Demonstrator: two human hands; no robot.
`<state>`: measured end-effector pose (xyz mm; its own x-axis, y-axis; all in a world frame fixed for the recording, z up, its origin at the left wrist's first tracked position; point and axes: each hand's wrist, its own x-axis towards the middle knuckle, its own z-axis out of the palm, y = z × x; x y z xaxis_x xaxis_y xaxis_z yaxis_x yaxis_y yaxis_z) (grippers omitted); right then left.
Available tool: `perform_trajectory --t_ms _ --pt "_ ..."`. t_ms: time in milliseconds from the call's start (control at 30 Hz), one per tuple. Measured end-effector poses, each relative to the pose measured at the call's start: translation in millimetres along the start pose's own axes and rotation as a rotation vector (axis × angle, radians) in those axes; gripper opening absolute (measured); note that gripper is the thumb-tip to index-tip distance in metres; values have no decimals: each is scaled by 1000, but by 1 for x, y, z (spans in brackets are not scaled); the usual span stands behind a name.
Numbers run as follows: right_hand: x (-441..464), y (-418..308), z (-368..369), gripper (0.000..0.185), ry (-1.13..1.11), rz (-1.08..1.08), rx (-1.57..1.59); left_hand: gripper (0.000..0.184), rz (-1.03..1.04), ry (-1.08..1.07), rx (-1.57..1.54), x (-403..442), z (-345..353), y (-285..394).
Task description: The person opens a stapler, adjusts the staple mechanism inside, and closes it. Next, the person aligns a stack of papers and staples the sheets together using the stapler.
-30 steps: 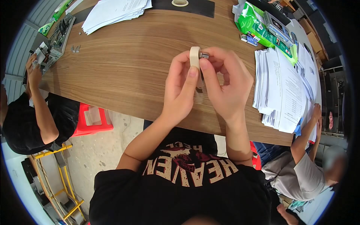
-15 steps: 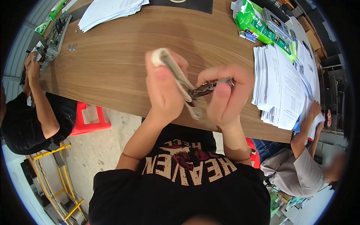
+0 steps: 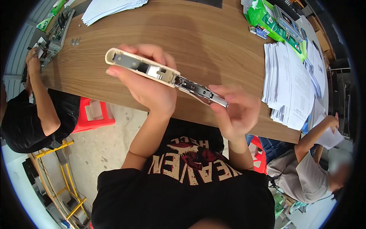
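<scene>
A cream stapler (image 3: 162,78) is spread wide open above the wooden table, its inner metal parts facing up at me. My left hand (image 3: 152,86) wraps round the cream half, thumb along the near side and fingers on the far side. Between the thumb and fingers of my right hand (image 3: 241,110) is the end of the narrow dark metal half, which points right and slightly toward me. Whether any staples lie inside the stapler, I cannot tell.
The wooden table (image 3: 114,84) carries paper stacks at the right (image 3: 286,86) and far left. Small metal pieces (image 3: 75,41) lie on the left side. A green package (image 3: 263,17) stands far right. One person sits at left, another handles paper at right.
The stapler has swung from a folded, tilted pose to nearly straight, its inside turned up. My left hand moved left and turned; my right hand shifted slightly down toward the metal end.
</scene>
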<state>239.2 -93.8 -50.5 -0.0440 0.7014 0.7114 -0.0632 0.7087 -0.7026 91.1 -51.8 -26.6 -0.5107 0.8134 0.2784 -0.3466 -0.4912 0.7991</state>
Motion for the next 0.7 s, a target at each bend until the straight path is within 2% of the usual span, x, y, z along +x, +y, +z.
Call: perform_trajectory --t_ms 100,267,533,700 --pt "0 -1 1 37 -1 17 30 61 -43 54 -43 -2 6 1" --pt "3 -4 2 36 -9 48 48 59 -100 -7 -90 0 -3 -5" --pt "11 -12 -6 27 -165 41 -239 59 -112 -30 -85 -1 -4 -6" --pt "10 -11 -6 28 -174 51 -260 60 -122 -36 -79 -2 -4 -8"
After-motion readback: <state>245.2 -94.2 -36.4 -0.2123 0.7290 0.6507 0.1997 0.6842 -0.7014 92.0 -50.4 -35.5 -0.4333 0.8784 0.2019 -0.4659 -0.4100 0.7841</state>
